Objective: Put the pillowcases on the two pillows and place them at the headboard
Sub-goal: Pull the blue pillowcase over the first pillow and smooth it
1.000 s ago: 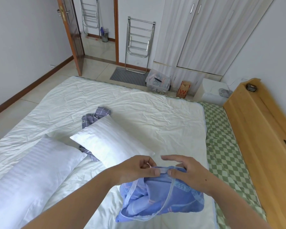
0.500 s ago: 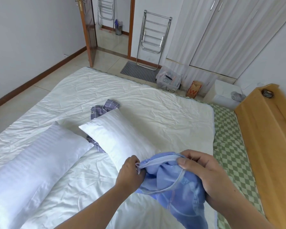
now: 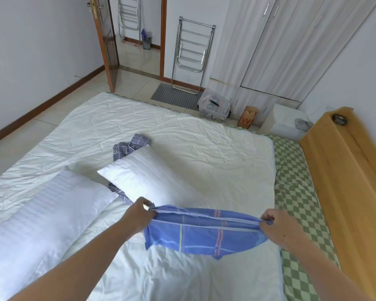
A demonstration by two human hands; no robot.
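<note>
I am pinching the blue pillowcase [image 3: 204, 232] by its top corners, my left hand [image 3: 140, 213] and right hand [image 3: 279, 228] grasping it taut above the bed [image 3: 182, 131], near two bare pillows [image 3: 148, 181].

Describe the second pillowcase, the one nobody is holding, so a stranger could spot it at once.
Start at the white quilt that covers the bed, then find the smaller white pillow near its middle. The second pillowcase lies crumpled under that pillow, sticking out past its far corner and again at its near left edge. Its dull grey-purple check sets it apart from the brighter blue pillowcase stretched between the hands.
</note>
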